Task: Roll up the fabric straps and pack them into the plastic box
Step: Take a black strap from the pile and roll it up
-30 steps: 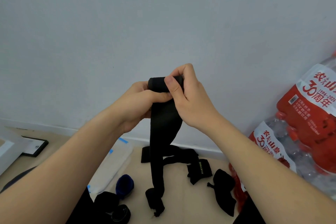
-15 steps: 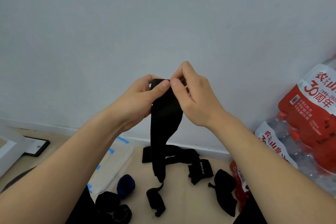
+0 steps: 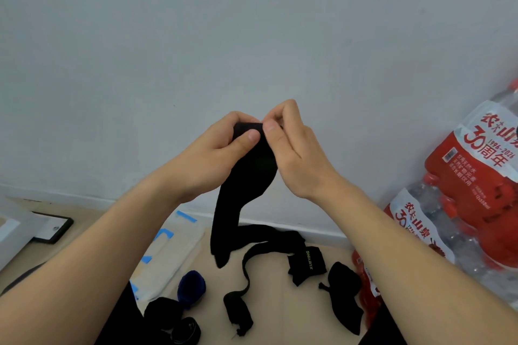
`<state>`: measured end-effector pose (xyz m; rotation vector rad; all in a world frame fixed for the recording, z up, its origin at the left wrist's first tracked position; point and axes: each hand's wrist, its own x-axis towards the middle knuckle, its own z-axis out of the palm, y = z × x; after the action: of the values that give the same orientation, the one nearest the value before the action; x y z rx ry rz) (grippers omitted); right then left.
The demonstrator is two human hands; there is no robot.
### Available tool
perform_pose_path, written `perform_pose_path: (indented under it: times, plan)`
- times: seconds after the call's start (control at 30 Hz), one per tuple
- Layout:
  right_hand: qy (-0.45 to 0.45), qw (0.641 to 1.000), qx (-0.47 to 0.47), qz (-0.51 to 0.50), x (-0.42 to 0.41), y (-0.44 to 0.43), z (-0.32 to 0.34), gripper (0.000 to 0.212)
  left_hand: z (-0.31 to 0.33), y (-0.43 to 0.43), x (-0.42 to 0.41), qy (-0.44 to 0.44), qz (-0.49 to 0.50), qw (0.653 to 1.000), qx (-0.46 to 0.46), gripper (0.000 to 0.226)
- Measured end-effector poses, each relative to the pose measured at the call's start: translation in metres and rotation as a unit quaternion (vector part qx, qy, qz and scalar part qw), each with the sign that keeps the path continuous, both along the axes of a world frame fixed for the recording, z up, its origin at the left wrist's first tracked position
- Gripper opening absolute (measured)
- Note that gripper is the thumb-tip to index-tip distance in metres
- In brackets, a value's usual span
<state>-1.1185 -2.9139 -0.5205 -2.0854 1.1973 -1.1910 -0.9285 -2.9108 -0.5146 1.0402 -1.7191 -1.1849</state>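
Head view, hands [image 3: 213, 154] [image 3: 297, 157] pinching black strap [image 3: 241, 193]

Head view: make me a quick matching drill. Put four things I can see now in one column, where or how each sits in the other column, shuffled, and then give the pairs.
Things
1. black strap
2. blue roll
3. lettered strap
4. bottled water pack

Places or states
A. stacked by the wall, far right
B. on the floor, left of the loose black straps
C. pinched at its top by the left hand and right hand, tail hanging
D. lying loose on the floor, yellow-green lettering showing

Pairs: 1-C, 2-B, 3-D, 4-A
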Motion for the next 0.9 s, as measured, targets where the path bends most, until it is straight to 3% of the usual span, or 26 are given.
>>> perform_pose_path:
  times: [0.07, 0.2, 0.37, 0.53, 0.63, 0.73, 0.8, 0.9]
  plan:
    - [-0.014, 1.000, 0.012, -0.009, 0.001, 0.000, 0.002, 0.023, -0.001, 0.002, -0.001, 0.029, -0.023, 0.999, 0.018, 0.023]
    - [0.032, 0.997, -0.069, -0.006, 0.004, 0.000, 0.008, 0.021, 0.001, 0.003, -0.005, 0.127, -0.031, 0.988, 0.081, 0.033]
    - [0.025, 0.993, -0.115, -0.022, 0.009, 0.002, 0.006, 0.010, 0.002, 0.002, -0.004, 0.105, -0.025, 0.993, 0.047, 0.028]
    - [-0.044, 0.995, -0.059, -0.063, 0.014, 0.003, 0.004, 0.029, 0.002, 0.003, -0.003, 0.131, -0.042, 0.989, 0.050, 0.029]
    - [-0.010, 0.994, -0.093, -0.060, 0.010, 0.003, 0.008, 0.022, 0.000, 0.003, -0.007, 0.156, -0.058, 0.983, 0.080, 0.040]
    - [0.064, 0.989, -0.127, -0.038, 0.007, 0.005, 0.010, 0.012, -0.001, 0.001, -0.008, 0.113, -0.072, 0.989, 0.064, 0.054]
    - [0.047, 0.993, -0.102, -0.033, 0.008, 0.006, 0.009, 0.011, -0.002, 0.000, -0.008, 0.095, -0.047, 0.993, 0.053, 0.047]
    - [-0.004, 0.999, 0.017, -0.046, 0.012, 0.008, 0.009, 0.026, -0.004, -0.003, -0.007, 0.104, -0.004, 0.994, 0.025, 0.041]
